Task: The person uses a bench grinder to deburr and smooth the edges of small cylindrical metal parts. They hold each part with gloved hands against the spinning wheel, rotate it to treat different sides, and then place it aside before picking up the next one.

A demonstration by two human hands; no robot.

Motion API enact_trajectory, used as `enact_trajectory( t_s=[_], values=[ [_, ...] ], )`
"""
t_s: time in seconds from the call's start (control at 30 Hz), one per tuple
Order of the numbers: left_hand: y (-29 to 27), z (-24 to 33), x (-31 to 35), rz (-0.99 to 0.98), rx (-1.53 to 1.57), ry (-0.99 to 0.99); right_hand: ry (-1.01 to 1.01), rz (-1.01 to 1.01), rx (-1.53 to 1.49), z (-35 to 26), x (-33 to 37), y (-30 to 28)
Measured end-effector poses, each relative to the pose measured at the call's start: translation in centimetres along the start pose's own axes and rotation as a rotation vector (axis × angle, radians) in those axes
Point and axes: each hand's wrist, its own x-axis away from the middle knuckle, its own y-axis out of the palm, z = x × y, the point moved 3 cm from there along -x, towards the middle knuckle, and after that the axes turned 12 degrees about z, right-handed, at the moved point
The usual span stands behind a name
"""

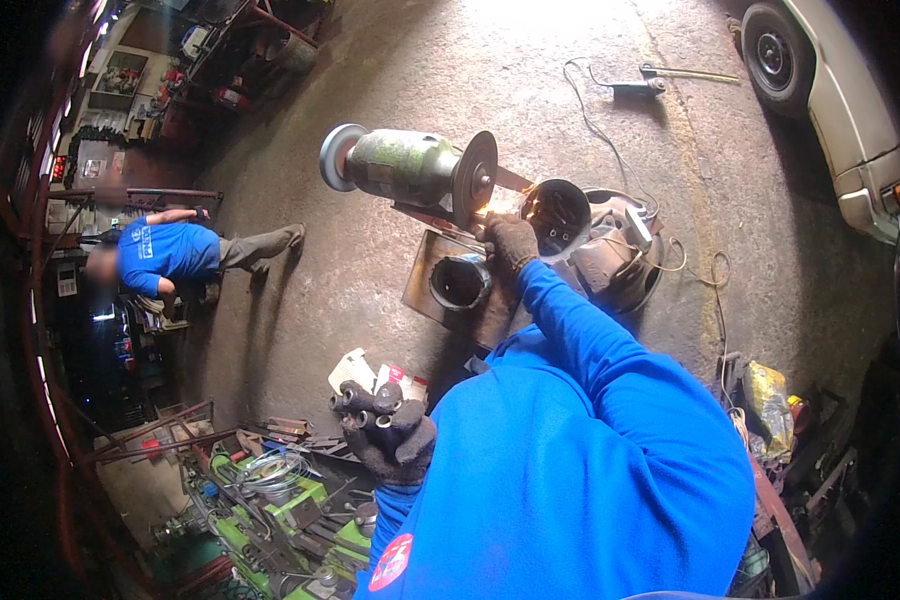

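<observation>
My right hand (512,243), in a dark glove, is closed with its fingertips close to the right wheel (477,175) of a green bench grinder (400,163). Orange sparks fly beside those fingers; the piece they grip is hidden. Lower left, my gloved left hand (395,445) is curled around several short dark metal tubes (384,398), their round ends showing. A round open container (553,228) with small metal pieces inside stands just right of my right hand. Nearer to me, an open dark cylinder (460,283) rests on a metal stand (416,283).
At left, a person in a blue shirt (175,250) faces a cluttered workbench. An angle grinder (635,88) with a cord lies on the concrete floor (610,130). A pale vehicle (850,100) stands far right. Green machinery (280,510) and scrap metal lie lower left.
</observation>
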Motion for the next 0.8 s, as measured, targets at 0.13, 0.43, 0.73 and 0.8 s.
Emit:
enact_trajectory(
  t_s=[0.13,0.43,0.73,0.8],
  values=[
    [-0.7,0.1,0.5,0.024,0.012,0.051,-0.02,0.023,0.044,-0.4,0.4,0.3],
    [0.2,-0.2,0.0,0.017,0.0,0.036,0.126,0.007,-0.152,-1.7,1.6,0.5],
    [0.0,-0.2,-0.3,-0.011,0.021,0.022,-0.373,-0.047,0.295,2.1,-2.2,-0.7],
    [0.0,-0.3,-0.3,-0.022,0.021,0.021,-0.698,-0.084,0.48,3.1,-2.7,-0.6]
  ],
)
